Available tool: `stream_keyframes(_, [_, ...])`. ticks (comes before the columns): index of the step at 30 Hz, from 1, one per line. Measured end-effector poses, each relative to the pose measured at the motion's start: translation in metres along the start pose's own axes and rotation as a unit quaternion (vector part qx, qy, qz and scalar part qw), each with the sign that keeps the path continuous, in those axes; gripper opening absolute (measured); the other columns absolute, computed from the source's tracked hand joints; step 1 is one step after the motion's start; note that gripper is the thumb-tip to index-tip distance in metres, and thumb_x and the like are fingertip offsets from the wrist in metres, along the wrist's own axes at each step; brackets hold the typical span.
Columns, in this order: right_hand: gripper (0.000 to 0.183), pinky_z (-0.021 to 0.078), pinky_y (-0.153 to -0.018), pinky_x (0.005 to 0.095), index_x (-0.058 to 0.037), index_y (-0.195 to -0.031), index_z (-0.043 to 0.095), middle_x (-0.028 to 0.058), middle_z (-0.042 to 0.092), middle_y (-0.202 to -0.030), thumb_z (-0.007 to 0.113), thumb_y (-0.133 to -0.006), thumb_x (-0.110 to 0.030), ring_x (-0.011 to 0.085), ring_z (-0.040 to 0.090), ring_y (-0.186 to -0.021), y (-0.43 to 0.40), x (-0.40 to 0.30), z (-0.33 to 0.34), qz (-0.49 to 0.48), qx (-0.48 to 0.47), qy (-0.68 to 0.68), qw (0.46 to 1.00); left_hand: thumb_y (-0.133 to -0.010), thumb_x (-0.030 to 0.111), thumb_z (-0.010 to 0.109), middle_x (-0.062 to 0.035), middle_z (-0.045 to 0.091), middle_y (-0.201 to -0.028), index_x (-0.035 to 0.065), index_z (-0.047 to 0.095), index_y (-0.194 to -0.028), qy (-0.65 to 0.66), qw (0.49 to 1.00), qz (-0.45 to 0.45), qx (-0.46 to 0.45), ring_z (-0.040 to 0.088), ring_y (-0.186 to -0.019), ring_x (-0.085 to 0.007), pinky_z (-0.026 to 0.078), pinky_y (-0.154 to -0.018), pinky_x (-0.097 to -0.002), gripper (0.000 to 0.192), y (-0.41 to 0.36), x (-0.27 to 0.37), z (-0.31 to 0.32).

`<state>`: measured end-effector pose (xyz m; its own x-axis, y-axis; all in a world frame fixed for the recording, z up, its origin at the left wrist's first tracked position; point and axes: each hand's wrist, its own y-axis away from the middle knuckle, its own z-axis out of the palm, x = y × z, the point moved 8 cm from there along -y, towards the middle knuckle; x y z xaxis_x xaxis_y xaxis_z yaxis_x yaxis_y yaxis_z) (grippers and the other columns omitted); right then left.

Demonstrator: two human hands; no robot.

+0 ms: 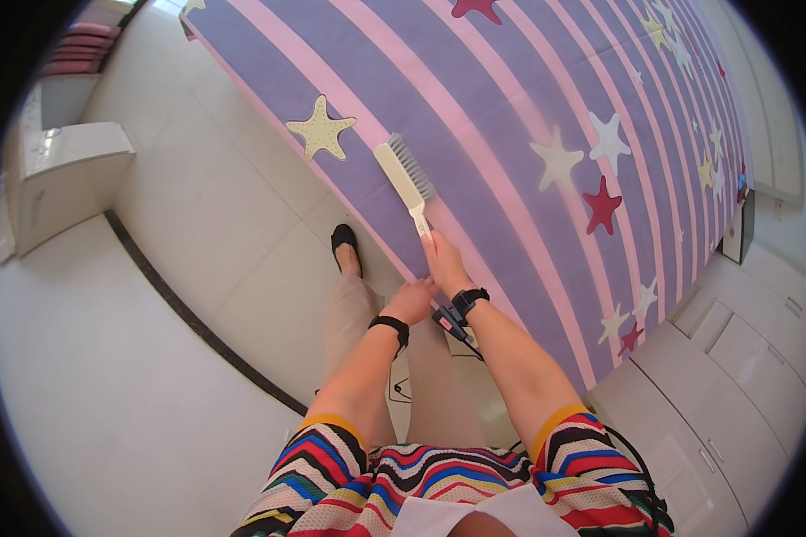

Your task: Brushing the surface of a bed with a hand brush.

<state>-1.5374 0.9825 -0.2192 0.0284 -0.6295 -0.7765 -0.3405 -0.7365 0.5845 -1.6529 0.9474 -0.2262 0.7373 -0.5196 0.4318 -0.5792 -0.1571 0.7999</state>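
My right hand (446, 262) grips the handle of a cream bed brush (401, 176) with grey bristles. The brush lies on its side over a bedsheet (510, 221) striped in purple and pink and printed with starfish; its bristles face right. Close beside the right wrist, my left hand (411, 301) is at the near edge of the sheet, its fingers curled there. Whether those fingers pinch the fabric cannot be made out. A printed yellow starfish (321, 127) lies left of the brush head.
White drawers (732, 376) line the right side. At the left are a white cabinet (74, 181) and folded pink items (84, 47). A dark strip (195, 322) curves across the pale floor (255, 228). A black cable (473, 349) hangs near my right wrist.
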Motion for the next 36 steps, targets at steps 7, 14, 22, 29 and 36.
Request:
stream_keyframes(7, [0.031,0.0436,-0.067,0.0503,-0.0021,-0.092,0.049,0.0265,0.060,-0.080,0.046,-0.098,-0.032,0.0480,0.056,-0.082,0.014,-0.006,0.008,-0.009,-0.039,0.007,0.999,-0.079,0.005,0.053,-0.0196,0.067,-0.094,0.0056,0.064,-0.103,-0.011,0.972,-0.054,0.227,0.064,-0.090,-0.0369,0.050,-0.076,-0.0468,0.027,0.023,-0.044,-0.064])
stream_keyframes(14, [0.030,0.0425,-0.059,0.0437,-0.0042,-0.094,0.054,0.0181,0.056,-0.070,0.047,-0.097,-0.033,0.0352,0.058,-0.067,0.010,0.012,-0.062,-0.005,0.079,0.014,0.997,-0.072,0.000,0.063,-0.0201,0.043,-0.140,0.0116,0.044,-0.138,-0.057,0.894,-0.108,0.432,0.046,-0.123,-0.0392,0.040,-0.098,-0.0512,0.069,0.032,-0.056,-0.149])
stream_keyframes(22, [0.030,0.0246,-0.034,0.0268,-0.0092,-0.094,0.046,-0.0010,0.037,-0.055,0.045,-0.093,-0.039,0.0096,0.031,-0.038,-0.040,0.159,-0.220,0.210,0.350,-0.416,0.813,-0.086,0.006,0.048,-0.0224,0.021,-0.153,0.0141,0.027,-0.149,-0.189,0.938,-0.166,0.240,0.024,-0.141,-0.0394,0.021,-0.112,-0.0548,0.067,-0.011,-0.106,-0.194])
stream_keyframes(29, [0.035,0.0294,-0.038,0.0285,-0.0066,-0.094,0.045,0.0009,0.037,-0.056,0.043,-0.093,-0.042,0.0123,0.034,-0.041,-0.113,0.167,-0.263,0.214,0.300,-0.329,0.869,-0.086,0.004,0.048,-0.0224,0.019,-0.154,0.0147,0.021,-0.151,-0.187,0.957,-0.185,0.125,0.022,-0.142,-0.0388,0.022,-0.113,-0.0509,0.071,-0.024,-0.105,-0.193])
stream_keyframes(36, [0.028,0.0255,-0.034,0.0287,-0.0084,-0.090,0.046,0.0005,0.038,-0.055,0.043,-0.093,-0.036,0.0112,0.030,-0.037,-0.182,0.058,-0.250,0.009,0.262,-0.260,0.929,-0.085,0.005,0.051,-0.0218,0.018,-0.155,0.0161,0.020,-0.151,-0.150,0.972,-0.132,0.127,0.021,-0.142,-0.0389,0.022,-0.113,-0.0514,0.074,-0.041,-0.083,-0.197])
